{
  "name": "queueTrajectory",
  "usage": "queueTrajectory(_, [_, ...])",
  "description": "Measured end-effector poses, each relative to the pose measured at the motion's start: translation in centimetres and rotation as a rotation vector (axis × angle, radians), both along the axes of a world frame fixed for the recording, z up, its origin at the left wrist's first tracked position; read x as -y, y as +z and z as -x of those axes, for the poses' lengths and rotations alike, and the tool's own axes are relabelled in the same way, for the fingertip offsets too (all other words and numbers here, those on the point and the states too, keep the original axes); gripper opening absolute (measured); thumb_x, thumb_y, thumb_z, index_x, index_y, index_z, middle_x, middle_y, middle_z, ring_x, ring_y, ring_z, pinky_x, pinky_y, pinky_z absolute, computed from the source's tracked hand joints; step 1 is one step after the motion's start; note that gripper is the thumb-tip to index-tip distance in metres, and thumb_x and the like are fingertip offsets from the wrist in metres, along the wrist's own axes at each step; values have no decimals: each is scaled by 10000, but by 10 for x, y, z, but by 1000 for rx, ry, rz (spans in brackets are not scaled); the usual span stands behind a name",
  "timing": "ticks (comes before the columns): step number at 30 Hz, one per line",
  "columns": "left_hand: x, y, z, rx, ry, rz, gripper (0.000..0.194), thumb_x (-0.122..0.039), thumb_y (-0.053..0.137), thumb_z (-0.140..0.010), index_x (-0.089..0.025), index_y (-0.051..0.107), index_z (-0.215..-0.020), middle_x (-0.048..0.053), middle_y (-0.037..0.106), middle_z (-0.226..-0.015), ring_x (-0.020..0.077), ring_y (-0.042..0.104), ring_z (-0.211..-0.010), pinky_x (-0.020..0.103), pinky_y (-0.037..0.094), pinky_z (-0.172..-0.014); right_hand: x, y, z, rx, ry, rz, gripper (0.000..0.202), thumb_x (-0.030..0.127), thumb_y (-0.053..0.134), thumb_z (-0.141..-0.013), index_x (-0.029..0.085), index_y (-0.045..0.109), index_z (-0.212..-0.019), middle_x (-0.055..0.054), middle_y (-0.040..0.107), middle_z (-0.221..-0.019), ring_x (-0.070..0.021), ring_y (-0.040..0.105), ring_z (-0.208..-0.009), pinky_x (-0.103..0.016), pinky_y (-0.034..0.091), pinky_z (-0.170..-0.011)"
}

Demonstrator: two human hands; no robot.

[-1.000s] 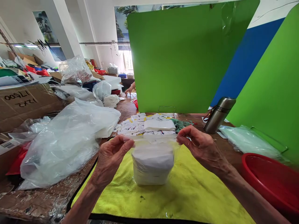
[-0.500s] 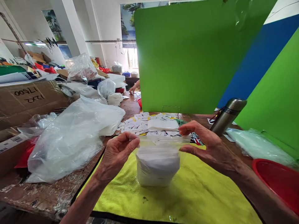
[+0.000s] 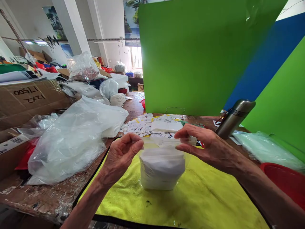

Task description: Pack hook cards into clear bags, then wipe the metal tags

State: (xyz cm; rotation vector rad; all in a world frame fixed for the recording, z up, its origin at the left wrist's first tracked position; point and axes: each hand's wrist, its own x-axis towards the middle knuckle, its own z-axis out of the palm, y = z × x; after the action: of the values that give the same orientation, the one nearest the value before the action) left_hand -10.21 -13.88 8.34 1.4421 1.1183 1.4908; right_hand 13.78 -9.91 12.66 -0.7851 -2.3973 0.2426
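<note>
A clear plastic bag (image 3: pixel 163 170) packed with a white stack stands upright on the yellow cloth (image 3: pixel 202 197). My left hand (image 3: pixel 125 151) pinches the left end of the bag's flat top strip between thumb and forefinger. From the other side, my right hand (image 3: pixel 202 141) has thumb and fingers around that same strip, right of its middle. A small gap shows between those fingertips, with the film between them. Just behind the bag lie a white stack of sheets (image 3: pixel 166 127) and many small printed cards (image 3: pixel 138 125).
Large plastic bags (image 3: pixel 76 140) and a cardboard box (image 3: pixel 33 98) fill the left side. A green board (image 3: pixel 190 60) rises at the back. To the right are a steel flask (image 3: pixel 234 119), a pale plastic packet (image 3: pixel 274 151) and a red basin (image 3: pixel 286 181).
My right hand has slid left along the bag's top strip, its fingers closer together. My left hand keeps its pinch. Another person's hand at the back has gone out of view.
</note>
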Motion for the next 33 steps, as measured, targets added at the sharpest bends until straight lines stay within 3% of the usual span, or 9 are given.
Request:
queueTrajectory(8, [-4,2,5,-135,-66,-49,133,-305,683,-755,-174,681,-778,16,656,-763,138,560,-730,239,442,-695,0,6,7,37,54,-2,117,145,549,-877,184,560,-767,18,597,-710,-104,535,-633,-220,399,-598])
queueTrajectory(13, [-6,3,3,-195,-35,-126,106,-257,660,-773,-178,666,-701,-9,614,-684,124,529,-696,233,421,-694,0,4,5,82,13,-23,133,131,529,-871,189,530,-751,21,583,-702,-108,525,-633,-229,391,-599])
queueTrajectory(16, [-5,2,2,-179,-29,-124,105,-257,651,-778,-179,652,-707,-13,598,-683,124,520,-688,236,416,-686,-4,5,5,131,19,-7,30,226,563,-884,204,583,-879,-4,640,-831,-145,578,-757,-261,432,-686])
queueTrajectory(19, [-5,0,3,-182,-28,-118,106,-262,657,-775,-181,650,-706,-16,598,-690,124,523,-694,237,417,-694,-9,10,9,175,51,3,185,338,620,-860,230,610,-1010,-19,669,-956,-182,595,-887,-303,445,-771])
queueTrajectory(21, [-6,0,4,-172,-25,-96,88,-270,679,-760,-186,660,-740,-19,606,-698,125,530,-696,239,422,-697,-10,14,14,216,90,17,95,302,587,-881,220,621,-916,-6,668,-867,-169,591,-819,-298,439,-736])
queueTrajectory(24, [-7,1,4,-189,-40,-94,83,-271,693,-753,-193,675,-773,-18,629,-714,128,546,-710,242,427,-715,-9,19,20,252,110,39,127,208,530,-900,201,589,-788,12,634,-736,-141,561,-696,-281,417,-681])
queueTrajectory(31, [-7,3,0,-267,-47,-147,87,-238,637,-797,-189,632,-725,-31,587,-682,110,520,-686,228,405,-698,-2,18,24,217,114,6,174,109,512,-869,195,522,-719,34,563,-663,-115,513,-642,-249,385,-653])
queueTrajectory(33, [-7,1,-1,-269,-53,-149,99,-241,622,-807,-188,616,-723,-34,566,-676,108,511,-680,226,401,-692,-2,18,23,239,99,-11,155,149,515,-888,198,523,-741,28,563,-683,-128,525,-678,-258,390,-681])
